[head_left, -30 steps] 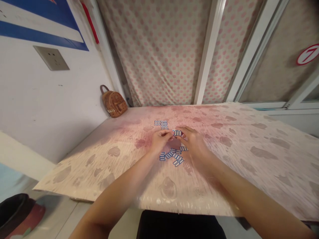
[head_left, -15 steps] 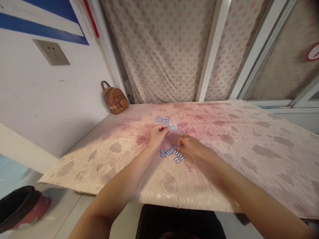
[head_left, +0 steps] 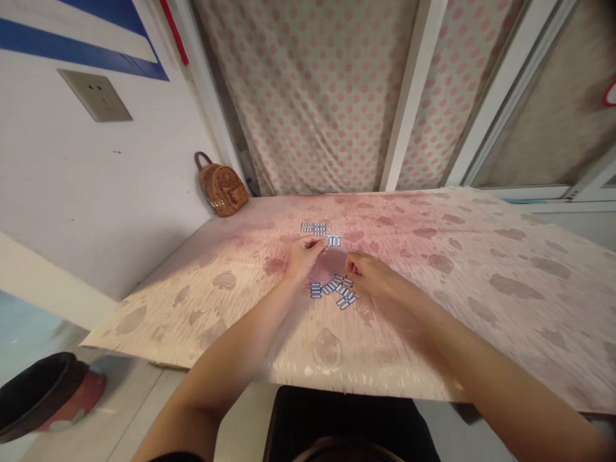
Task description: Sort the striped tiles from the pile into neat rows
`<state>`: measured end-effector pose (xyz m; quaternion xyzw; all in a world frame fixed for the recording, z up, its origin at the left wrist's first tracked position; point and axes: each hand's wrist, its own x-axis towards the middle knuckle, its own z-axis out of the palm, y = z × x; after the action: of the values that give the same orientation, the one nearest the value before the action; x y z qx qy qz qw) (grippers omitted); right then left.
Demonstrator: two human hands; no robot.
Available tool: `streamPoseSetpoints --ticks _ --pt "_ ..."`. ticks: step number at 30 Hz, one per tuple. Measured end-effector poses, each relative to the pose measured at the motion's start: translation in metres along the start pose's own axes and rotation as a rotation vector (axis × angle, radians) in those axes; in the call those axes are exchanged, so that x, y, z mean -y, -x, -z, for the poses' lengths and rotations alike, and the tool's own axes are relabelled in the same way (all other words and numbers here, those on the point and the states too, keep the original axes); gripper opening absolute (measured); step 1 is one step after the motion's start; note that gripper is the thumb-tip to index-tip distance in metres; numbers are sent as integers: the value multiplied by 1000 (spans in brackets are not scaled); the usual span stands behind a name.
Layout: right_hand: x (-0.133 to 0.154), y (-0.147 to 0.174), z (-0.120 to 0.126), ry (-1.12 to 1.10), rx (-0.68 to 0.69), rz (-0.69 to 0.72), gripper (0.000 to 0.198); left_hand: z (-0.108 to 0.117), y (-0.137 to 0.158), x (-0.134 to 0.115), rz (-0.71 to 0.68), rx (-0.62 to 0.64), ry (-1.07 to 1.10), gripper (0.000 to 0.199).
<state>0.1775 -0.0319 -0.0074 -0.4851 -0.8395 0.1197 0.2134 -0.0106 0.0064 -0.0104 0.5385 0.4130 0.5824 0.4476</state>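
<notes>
Your left hand [head_left: 303,255] is over the middle of the desk [head_left: 327,343], its thumb and fingers pinching a flat blue-and-white striped piece [head_left: 333,241] by the near-left end. That piece sits just beside the right lower corner of a neat block of similar pieces [head_left: 313,227], set in close rows beyond your hand. Your right hand [head_left: 368,271] has its fingers curled inward, nearer to you; you cannot tell from this angle whether they grip anything. Just left of them, a loose cluster of striped pieces [head_left: 345,294] lies at mixed angles, some touching or overlapping. Well apart, at the far left corner, a small brown backpack [head_left: 222,190] leans by the wall [head_left: 158,141].
</notes>
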Motion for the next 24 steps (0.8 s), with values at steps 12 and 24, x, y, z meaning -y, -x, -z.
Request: streamPoseSetpoints --ticks 12,24 --pt "9 14 4 -42 226 74 10 -1 -1 -3 25 -20 41 19" --pt "25 14 11 -223 202 86 19 1 -2 1 25 -13 35 22"
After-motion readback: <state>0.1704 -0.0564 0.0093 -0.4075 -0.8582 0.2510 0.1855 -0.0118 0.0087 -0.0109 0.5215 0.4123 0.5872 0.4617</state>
